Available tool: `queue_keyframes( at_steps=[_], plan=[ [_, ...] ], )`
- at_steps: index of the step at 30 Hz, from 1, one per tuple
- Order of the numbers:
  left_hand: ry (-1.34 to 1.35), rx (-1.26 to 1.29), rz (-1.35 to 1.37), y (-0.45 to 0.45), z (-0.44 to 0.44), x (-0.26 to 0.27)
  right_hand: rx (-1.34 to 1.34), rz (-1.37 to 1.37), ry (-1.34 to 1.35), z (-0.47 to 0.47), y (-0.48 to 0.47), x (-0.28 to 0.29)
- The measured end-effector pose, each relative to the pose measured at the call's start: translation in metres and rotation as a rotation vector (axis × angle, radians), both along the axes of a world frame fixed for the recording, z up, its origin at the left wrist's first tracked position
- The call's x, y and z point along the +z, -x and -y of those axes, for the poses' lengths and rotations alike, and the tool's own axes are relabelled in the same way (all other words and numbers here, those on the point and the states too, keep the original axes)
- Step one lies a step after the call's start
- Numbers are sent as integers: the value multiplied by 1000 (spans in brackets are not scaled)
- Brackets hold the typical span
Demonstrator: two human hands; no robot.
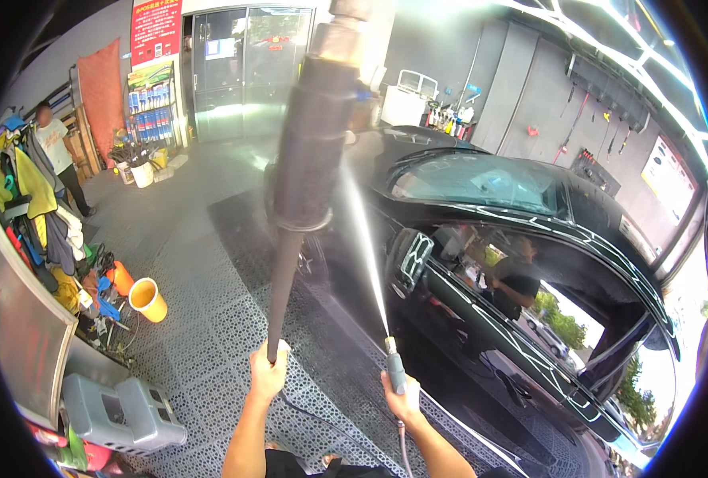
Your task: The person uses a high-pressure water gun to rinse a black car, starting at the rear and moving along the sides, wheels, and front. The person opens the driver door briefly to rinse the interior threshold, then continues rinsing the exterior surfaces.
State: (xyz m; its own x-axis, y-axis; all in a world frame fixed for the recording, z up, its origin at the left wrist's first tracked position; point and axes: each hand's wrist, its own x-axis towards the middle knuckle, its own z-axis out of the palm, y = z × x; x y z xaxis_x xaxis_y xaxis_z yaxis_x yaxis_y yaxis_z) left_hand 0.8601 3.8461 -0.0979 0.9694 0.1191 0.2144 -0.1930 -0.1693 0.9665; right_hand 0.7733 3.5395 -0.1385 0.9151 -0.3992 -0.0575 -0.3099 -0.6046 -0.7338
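Note:
In my left hand is the lower end of a dark hose. It runs up close before the camera into a thick black sleeve with a metal coupling on top, blurred. My right hand grips a short pressure-washer spray gun with a brass-coloured tip. From it a white water jet shoots forward past the front side of a black car. A thin hose hangs below the gun. The car's side mirror is close to the jet's right.
Perforated floor tiles stretch leftward. A grey plastic step stool, an orange bucket and a pile of cloths line the left side. Behind the pile stands a person. Glass doors are at the back.

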Motion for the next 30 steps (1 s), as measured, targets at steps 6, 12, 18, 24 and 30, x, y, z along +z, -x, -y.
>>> queue_keyframes(
  at_steps=[6,12,18,24,30],
  plan=[
    [49,-183,-3,-114,-72,-1,-150,280,-8,-83,-127,7],
    [-33,-429,208,-209,-133,17,-142,-2,-181,-178,-254,17],
    [-75,-538,175,-323,-213,28,-131,-11,-304,-271,-395,19],
    [-106,-570,252,-464,-303,20,-51,61,-267,-353,-556,-30],
    [-62,-754,233,-605,-359,28,-27,102,-411,-418,-740,-102]
  ],
)
